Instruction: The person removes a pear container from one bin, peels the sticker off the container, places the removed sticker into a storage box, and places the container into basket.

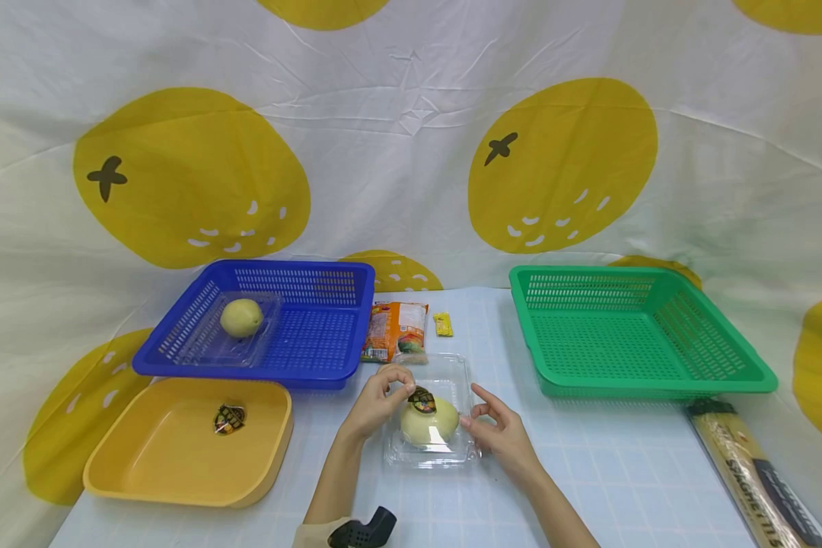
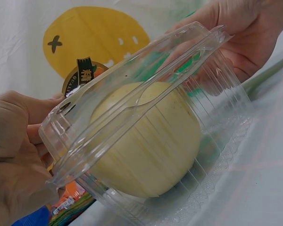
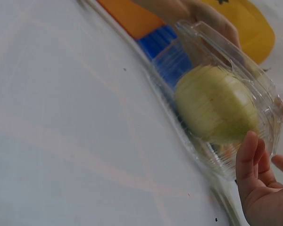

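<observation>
A clear plastic clamshell box [image 1: 425, 458] with its lid down stands on the table, a pale yellow-green melon [image 2: 148, 136] inside. My left hand [image 1: 381, 403] is at the box's left side and pinches a black-and-gold sticker [image 1: 422, 400] between thumb and fingertips. In the left wrist view the sticker rises above the lid's surface. At the right side of the box, my right hand [image 1: 503, 438] has its fingers loosely bent and apart, with the thumb tip right at the box wall. The right wrist view shows those fingers [image 3: 247, 153] along the lid's rim.
A blue basket [image 1: 301, 373] holds another clear box with a melon [image 1: 242, 318]. Below it, a yellow tub [image 1: 171, 472] contains black-and-gold stickers [image 1: 229, 419]. Behind the box lie an orange packet [image 1: 397, 327] and a small yellow sachet [image 1: 443, 324]. At right are a green basket [image 1: 610, 342] and a spaghetti pack [image 1: 753, 476].
</observation>
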Demonstrator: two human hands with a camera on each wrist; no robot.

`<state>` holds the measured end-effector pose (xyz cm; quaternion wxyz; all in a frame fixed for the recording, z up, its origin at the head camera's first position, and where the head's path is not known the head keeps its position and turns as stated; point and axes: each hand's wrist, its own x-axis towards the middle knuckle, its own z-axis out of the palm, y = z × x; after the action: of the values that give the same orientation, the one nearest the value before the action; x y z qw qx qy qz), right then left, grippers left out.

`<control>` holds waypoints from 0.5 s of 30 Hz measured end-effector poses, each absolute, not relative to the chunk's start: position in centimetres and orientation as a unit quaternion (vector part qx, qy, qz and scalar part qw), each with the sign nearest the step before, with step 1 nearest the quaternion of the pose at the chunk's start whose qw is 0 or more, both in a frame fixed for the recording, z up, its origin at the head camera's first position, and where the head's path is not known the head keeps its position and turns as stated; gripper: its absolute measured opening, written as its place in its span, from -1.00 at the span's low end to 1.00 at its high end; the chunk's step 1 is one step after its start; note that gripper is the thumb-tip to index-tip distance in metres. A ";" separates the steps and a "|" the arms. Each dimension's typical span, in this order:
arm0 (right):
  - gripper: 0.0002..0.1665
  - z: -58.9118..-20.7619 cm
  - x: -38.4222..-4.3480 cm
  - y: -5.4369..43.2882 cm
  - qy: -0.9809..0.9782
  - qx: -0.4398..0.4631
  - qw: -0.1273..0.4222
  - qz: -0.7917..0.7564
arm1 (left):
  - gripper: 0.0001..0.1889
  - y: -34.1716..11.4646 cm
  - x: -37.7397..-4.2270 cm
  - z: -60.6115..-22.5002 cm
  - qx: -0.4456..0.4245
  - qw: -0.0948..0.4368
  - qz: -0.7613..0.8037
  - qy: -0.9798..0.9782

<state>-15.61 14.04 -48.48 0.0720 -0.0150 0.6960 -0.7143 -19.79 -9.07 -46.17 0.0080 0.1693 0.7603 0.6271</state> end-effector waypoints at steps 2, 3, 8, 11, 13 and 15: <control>-0.21 -48.4 -15.6 14.0 0.695 -0.015 0.072 -0.715 | -0.94 -9.1 -19.7 -46.1 0.169 0.009 0.632 0.756; -0.21 -48.4 -15.6 14.0 0.694 -0.015 0.072 -0.716 | -0.94 -9.2 -19.7 -46.1 0.169 0.012 0.635 0.754; -0.21 -48.2 -15.5 14.0 0.691 -0.008 0.077 -0.718 | -0.94 -9.2 -19.3 -45.2 0.166 0.024 0.635 0.754; -0.21 -48.1 -15.5 14.0 0.690 -0.006 0.079 -0.720 | -0.93 -9.2 -18.8 -44.1 0.165 0.038 0.637 0.752; -0.21 -48.1 -15.4 14.0 0.689 -0.007 0.079 -0.721 | -0.92 -9.2 -18.5 -43.5 0.166 0.040 0.636 0.752; -0.21 -48.1 -15.5 14.0 0.688 -0.007 0.078 -0.721 | -0.92 -9.2 -18.6 -43.8 0.164 0.041 0.640 0.750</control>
<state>-15.46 13.98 -48.13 0.0785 -0.0071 0.6884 -0.7211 -18.62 -9.22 -43.85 0.0410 0.1637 0.7495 0.6401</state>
